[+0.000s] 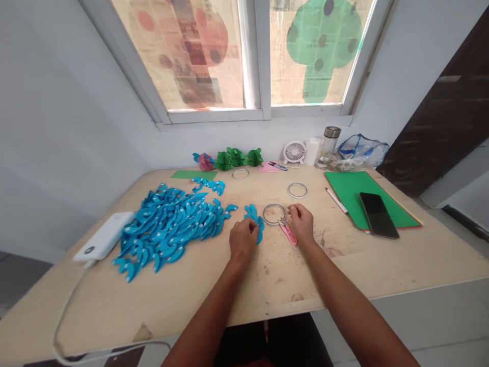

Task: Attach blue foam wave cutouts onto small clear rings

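My left hand is closed, its fingertips at a small group of curved blue paper pieces with white dots. Blue paper shows on both sides of the fingertips. To its right, my right hand has thumb and forefinger pinched together; whatever lies between them is too small to make out. Between the hands a roll of narrow tape lies flat on the table. Pink-handled thread snips rest with their tips at the roll's near edge, just beside my right hand.
A large heap of blue paper pieces covers the left, beside a white power bank with a cable. Further tape rolls lie behind. A phone rests on green sheets, near a pen. A fan and bottle stand at the back.
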Available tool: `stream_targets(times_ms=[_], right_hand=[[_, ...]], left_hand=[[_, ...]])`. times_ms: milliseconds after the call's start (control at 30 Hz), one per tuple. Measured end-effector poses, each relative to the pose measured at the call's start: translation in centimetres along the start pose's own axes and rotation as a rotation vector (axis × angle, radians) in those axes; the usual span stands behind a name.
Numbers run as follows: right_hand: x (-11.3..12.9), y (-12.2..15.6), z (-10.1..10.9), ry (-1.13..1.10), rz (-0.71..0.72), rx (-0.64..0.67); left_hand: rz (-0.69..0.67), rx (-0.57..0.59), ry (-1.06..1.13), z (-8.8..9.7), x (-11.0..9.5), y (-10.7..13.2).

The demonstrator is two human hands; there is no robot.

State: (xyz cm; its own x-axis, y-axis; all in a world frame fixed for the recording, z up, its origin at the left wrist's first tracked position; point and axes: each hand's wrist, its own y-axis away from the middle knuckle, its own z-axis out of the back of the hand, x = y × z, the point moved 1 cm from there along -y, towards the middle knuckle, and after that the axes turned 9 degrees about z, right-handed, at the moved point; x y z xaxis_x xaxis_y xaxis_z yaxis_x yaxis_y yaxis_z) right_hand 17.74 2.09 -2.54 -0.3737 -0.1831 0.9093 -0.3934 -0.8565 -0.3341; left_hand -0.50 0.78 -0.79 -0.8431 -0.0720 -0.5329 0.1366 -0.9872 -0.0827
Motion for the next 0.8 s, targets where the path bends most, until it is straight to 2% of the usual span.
stream_targets(times_ms=[100,200,300,367,500,600,700,800], right_hand=[[0.1,0.2,-0.1,-0.011,-0.003,0.018],[0.2,0.3,-0.2,-0.02,0.0,0.038],[0.4,0.4,-0.2,-0.031,0.002,0.03],[0.5,0.3,-0.2,-0.036,0.006,0.012],[0.4,0.0,0.2,-0.061,-0.01,-0.052],[0.2,-0.3,0.5,-0.055,-0.03,-0.088],[0.4,-0.2,0.8,0.063,-0.019,-0.008],[1.1,0.0,1.0,0.306,0.008,0.17]], left_hand=[[0.027,0.057,0.279,0.5,0.3,-0.7],[0.089,0.175,0.628,0.8,0.4,-1.8],[0.132,0.296,0.798,0.3,0.4,-2.7],[0.087,0.311,0.745,-0.2,0.2,-3.2],[-0.064,0.264,0.467,-0.9,-0.3,-3.1],[-0.126,0.199,0.291,-1.4,-0.5,-2.5],[-0.176,0.117,0.167,-1.8,-0.3,-2.0],[-0.211,0.052,0.099,-1.8,0.1,-2.0]])
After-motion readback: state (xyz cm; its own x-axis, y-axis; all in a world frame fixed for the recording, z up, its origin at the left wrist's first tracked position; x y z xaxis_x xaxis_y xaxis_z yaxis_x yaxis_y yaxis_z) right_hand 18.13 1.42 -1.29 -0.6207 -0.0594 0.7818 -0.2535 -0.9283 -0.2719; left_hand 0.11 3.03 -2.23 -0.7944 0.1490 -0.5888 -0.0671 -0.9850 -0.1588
